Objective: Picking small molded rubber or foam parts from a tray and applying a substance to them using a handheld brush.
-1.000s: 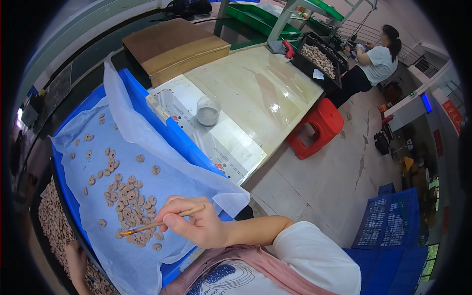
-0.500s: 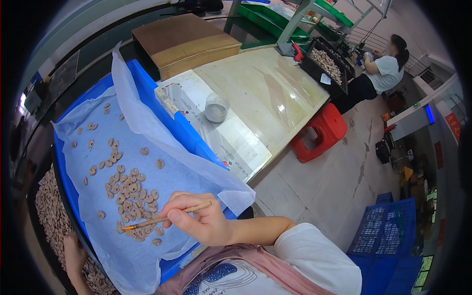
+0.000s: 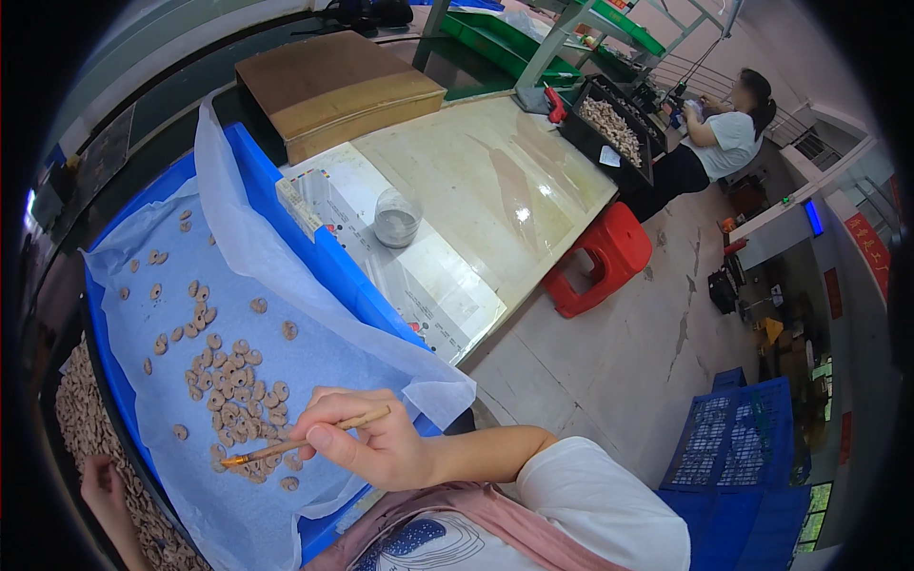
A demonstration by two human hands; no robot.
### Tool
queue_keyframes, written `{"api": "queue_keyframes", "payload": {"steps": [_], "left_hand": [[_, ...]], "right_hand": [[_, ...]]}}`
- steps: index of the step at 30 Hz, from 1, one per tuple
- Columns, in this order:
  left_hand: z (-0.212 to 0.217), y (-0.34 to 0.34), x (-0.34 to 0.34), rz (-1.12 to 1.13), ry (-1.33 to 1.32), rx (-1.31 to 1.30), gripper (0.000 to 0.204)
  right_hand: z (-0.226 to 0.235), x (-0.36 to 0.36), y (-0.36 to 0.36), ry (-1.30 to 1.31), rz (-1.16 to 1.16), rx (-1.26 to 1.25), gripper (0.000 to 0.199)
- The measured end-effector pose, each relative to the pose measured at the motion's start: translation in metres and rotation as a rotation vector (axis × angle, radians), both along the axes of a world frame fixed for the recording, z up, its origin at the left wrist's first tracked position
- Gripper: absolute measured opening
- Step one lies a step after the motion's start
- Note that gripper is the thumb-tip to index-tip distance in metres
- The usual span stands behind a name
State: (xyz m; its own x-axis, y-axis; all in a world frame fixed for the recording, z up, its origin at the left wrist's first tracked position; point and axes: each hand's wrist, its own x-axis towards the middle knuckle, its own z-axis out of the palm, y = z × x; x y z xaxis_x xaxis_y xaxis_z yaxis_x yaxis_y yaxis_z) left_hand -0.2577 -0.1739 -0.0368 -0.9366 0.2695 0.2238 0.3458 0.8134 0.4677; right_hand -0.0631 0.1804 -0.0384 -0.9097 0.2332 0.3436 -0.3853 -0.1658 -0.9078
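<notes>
My right hand (image 3: 367, 440) grips a thin wooden stick (image 3: 305, 441), whose tip touches a pile of small tan rings (image 3: 238, 395). The rings lie scattered on white paper (image 3: 181, 285) lining a blue tray (image 3: 286, 205). My left hand (image 3: 103, 481) shows at the lower left edge, beside a dark tray full of similar tan rings (image 3: 81, 428); its fingers are hard to make out.
A pale worktable (image 3: 495, 181) on the right carries a small round jar (image 3: 397, 217), printed sheets and a brown cardboard box (image 3: 333, 86). A red stool (image 3: 609, 255) stands on the floor. Another person (image 3: 709, 143) sits by a tray at the far end. Blue crates (image 3: 743, 466) are stacked at lower right.
The stick's tip has shifted slightly within the pile of rings. The view has tilted a little; my hands stay in much the same places.
</notes>
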Motion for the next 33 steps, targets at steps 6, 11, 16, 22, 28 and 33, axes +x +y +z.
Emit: {"api": "queue_keyframes", "payload": {"steps": [6, 11, 16, 22, 28, 33], "left_hand": [[0.010, 0.013, 0.016, -0.117, -0.127, 0.377, 0.003], [0.033, 0.084, 0.056, -0.352, -0.128, 0.350, 0.007], [0.026, 0.103, 0.060, -0.427, -0.120, 0.339, 0.004], [0.039, 0.105, 0.074, -0.321, -0.082, 0.286, 0.008], [0.018, 0.092, 0.065, -0.337, -0.160, 0.441, 0.009], [0.012, 0.090, 0.063, -0.366, -0.191, 0.530, 0.008]], "right_hand": [[0.001, -0.003, -0.005, -0.019, -0.050, -0.078, 0.018], [-0.002, 0.000, -0.002, -0.046, -0.053, -0.080, 0.018], [-0.004, 0.002, -0.001, -0.064, -0.033, -0.128, 0.018], [-0.018, -0.007, -0.006, -0.033, -0.022, -0.203, 0.021], [-0.012, -0.010, -0.011, 0.029, -0.127, -0.161, 0.023], [-0.013, -0.007, -0.009, 0.024, -0.109, -0.142, 0.025]]}}
